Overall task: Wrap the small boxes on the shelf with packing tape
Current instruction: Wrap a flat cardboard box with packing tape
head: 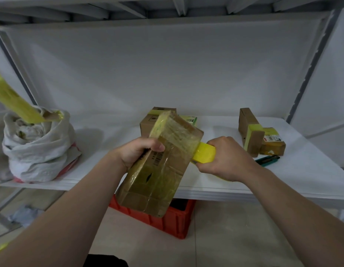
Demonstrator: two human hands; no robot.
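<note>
A long cardboard box (163,166), covered in yellowish tape, is held tilted in front of the white shelf (283,180). My left hand (137,153) grips its left edge, thumb on the top face. My right hand (227,158) grips a yellow tape roll (204,153) pressed against the box's right side, where the tape meets the box. On the shelf stand more small boxes: one brown box (148,122) behind the held one, a tall box with a yellow tape band (250,132) and a low taped box (273,143) at the right.
A green utility knife (267,160) lies on the shelf right of my right hand. A white sack (38,149) with yellow tape scraps sits at the shelf's left. A red crate (167,218) stands on the floor under the shelf's front edge.
</note>
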